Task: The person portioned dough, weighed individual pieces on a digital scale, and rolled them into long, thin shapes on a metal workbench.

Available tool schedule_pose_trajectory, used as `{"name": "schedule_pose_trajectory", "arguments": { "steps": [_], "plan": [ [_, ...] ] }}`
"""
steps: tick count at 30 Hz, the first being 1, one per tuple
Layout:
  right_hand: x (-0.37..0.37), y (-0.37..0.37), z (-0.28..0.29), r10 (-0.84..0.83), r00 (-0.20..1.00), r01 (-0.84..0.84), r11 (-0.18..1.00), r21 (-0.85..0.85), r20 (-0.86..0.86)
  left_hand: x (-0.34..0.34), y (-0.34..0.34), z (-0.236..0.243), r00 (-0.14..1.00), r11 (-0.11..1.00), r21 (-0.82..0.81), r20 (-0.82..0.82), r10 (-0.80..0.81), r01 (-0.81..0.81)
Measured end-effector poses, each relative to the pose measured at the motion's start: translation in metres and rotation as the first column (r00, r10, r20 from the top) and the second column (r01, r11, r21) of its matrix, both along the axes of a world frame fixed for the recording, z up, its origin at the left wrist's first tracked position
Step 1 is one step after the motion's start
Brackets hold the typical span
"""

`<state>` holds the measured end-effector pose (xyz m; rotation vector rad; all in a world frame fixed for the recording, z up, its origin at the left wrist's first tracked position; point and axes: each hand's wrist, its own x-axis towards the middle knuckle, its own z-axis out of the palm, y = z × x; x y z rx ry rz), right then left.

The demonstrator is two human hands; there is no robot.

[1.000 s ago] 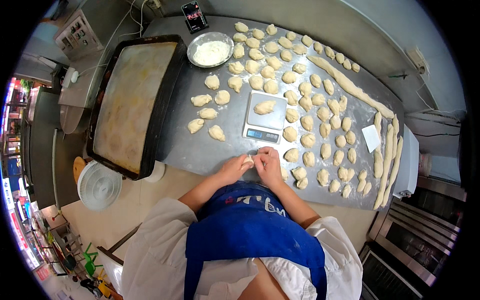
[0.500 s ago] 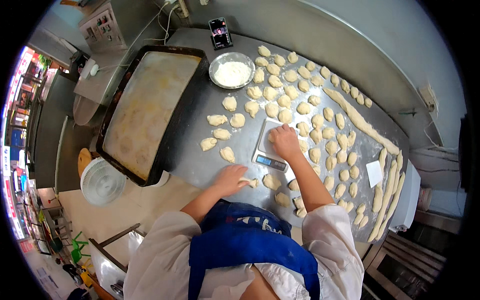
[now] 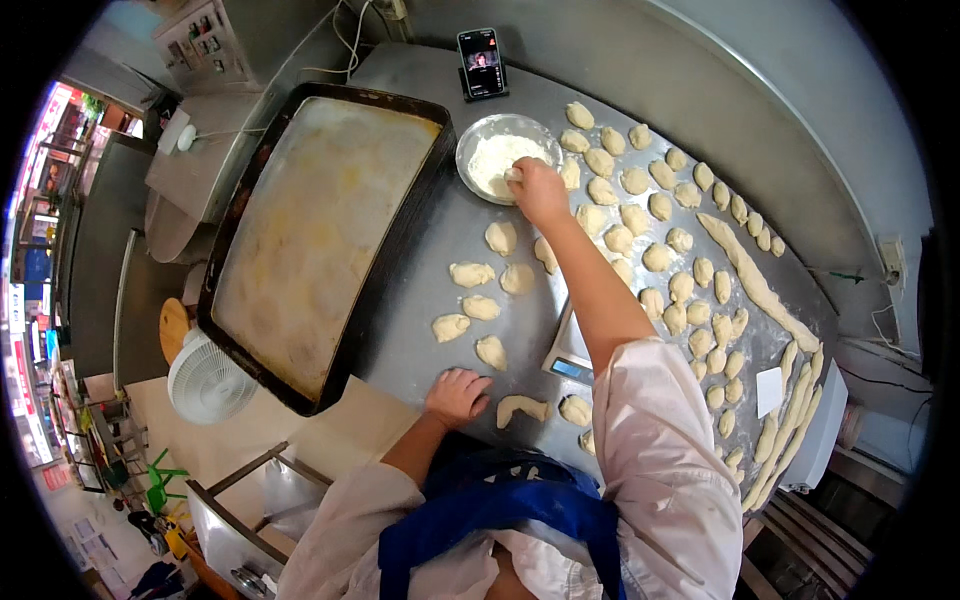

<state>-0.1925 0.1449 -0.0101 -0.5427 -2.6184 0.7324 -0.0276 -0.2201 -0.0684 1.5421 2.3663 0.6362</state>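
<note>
- While the hands stand apart, right hand (image 3: 541, 192) pinches dough piece (image 3: 513, 175) over flour bowl (image 3: 468, 151), toward far edge of steel table (image 3: 420, 300).
- Left hand (image 3: 459, 397): fingers spread, near edge.
- Curved dough strip (image 3: 522, 409): beside it.

There was one bowl (image 3: 469, 165), one scale (image 3: 572, 356), one phone (image 3: 482, 62), one tray (image 3: 388, 255), one fan (image 3: 212, 380) and one card (image 3: 768, 391). Dough ropes (image 3: 755, 280): at least four, kinda bunched up, plus one short curved strip (image 3: 521, 408). Dough lumps (image 3: 481, 307) ran to dozens easily, but some were hidden, so no exact number.
</note>
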Motion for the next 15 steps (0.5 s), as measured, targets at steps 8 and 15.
{"name": "schedule_pose_trajectory", "arguments": {
  "steps": [8, 15],
  "plan": [
    [-0.028, 0.006, -0.013, -0.026, 0.968, -0.023, 0.981, 0.19, 0.25, -0.002, 0.001, 0.002, 0.996, 1.0, 0.001, 0.085, 0.013, -0.014],
    [-0.038, 0.016, -0.025, -0.087, 0.924, -0.111, 0.87, 0.481, 0.372, -0.002, 0.002, 0.003, 0.996, 0.995, -0.099, 0.089, 0.007, 0.002]
  ]
}}
